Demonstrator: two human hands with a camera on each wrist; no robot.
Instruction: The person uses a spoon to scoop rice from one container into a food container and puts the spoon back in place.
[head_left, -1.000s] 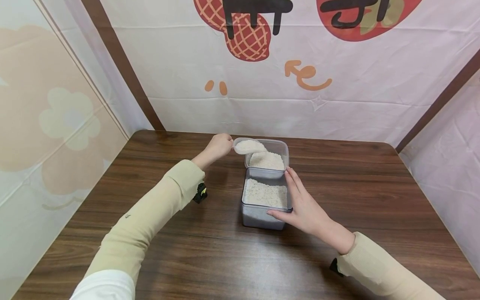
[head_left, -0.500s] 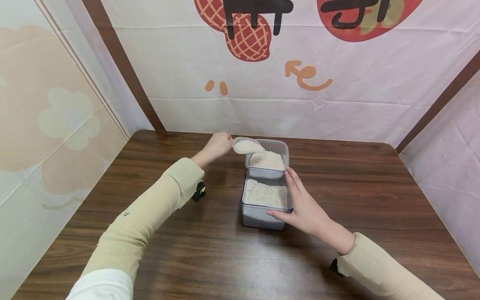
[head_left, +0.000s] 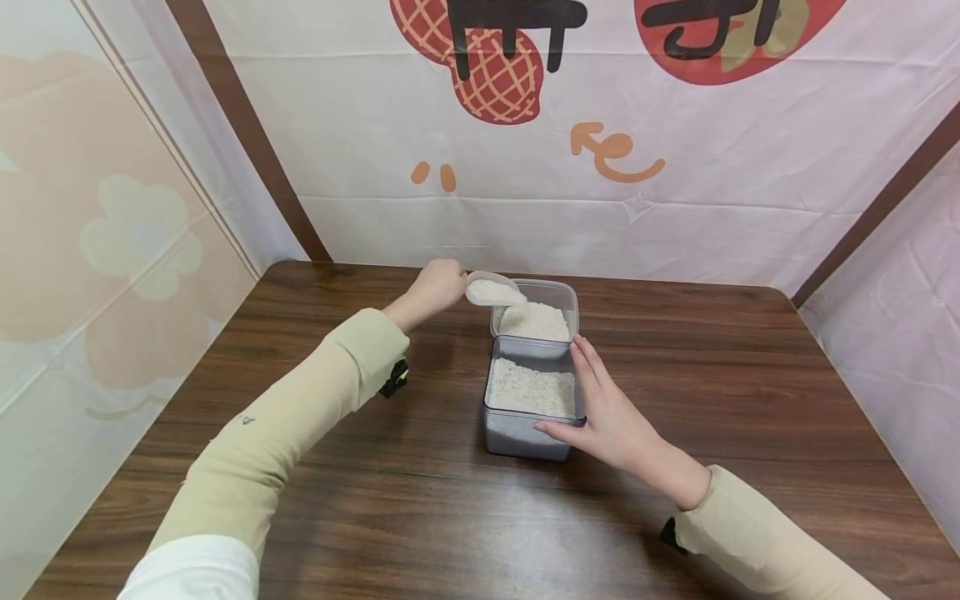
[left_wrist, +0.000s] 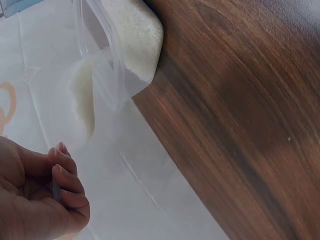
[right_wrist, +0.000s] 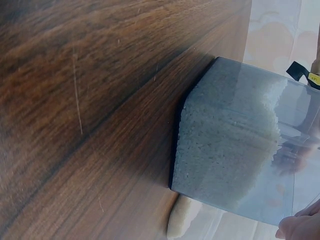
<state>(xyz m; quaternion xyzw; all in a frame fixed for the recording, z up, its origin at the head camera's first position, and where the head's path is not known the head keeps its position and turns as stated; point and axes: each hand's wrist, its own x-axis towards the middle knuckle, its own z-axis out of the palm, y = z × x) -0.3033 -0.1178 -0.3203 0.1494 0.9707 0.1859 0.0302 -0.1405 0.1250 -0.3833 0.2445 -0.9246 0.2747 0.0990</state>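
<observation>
My left hand (head_left: 438, 285) grips the handle of a clear scoop (head_left: 491, 289) heaped with white rice. The scoop is tilted over the left side of a translucent plastic container (head_left: 555, 292), which holds a mound of rice (head_left: 535, 321). In the left wrist view, curled fingers (left_wrist: 67, 180) hold the handle, and the rice-filled bowl overlaps the container's rim. Directly in front stands a grey-tinted clear bin (head_left: 525, 437), part full of rice. My right hand (head_left: 611, 417) holds that bin at its right side, thumb at the front rim and fingers at the far right corner.
Both containers stand close together on a brown wood-grain table (head_left: 712, 375). A printed fabric sheet (head_left: 525, 217) hangs behind it, with more sheets at both sides. One pale grain (left_wrist: 289, 138) lies on the tabletop.
My left hand has risen slightly, and the scoop has tilted and shifted a little up and left. The left forearm has moved left. My right hand and both containers have stayed put.
</observation>
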